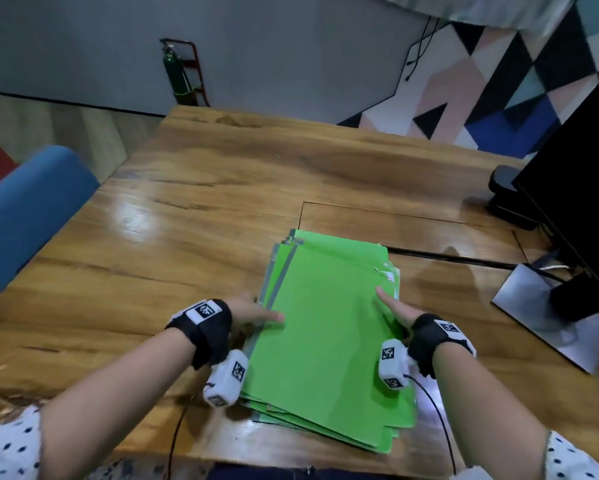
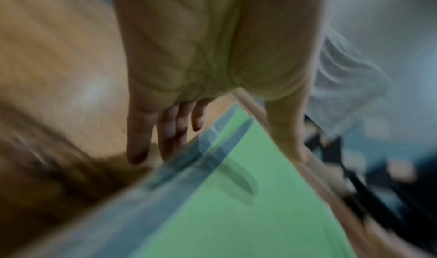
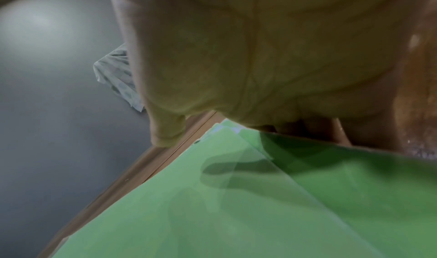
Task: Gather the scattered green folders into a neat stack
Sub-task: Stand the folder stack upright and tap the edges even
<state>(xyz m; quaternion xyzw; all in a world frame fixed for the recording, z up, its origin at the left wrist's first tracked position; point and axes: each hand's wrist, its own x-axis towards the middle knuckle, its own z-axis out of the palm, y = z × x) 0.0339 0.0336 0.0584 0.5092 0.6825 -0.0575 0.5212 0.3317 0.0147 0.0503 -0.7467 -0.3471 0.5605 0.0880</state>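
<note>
A pile of green folders lies on the wooden table close to its near edge, the sheets slightly fanned at the corners. My left hand is at the pile's left edge. Its thumb lies on the top folder, and its straight fingers point down along the grey-taped side. My right hand is at the right edge with the thumb stretched over the top folder. Its fingers are mostly hidden behind that edge.
A black monitor on a silver stand base fills the table's right side, with a cable slot in front of it. A blue chair back is beside the table's left edge. A green cylinder stands by the far wall.
</note>
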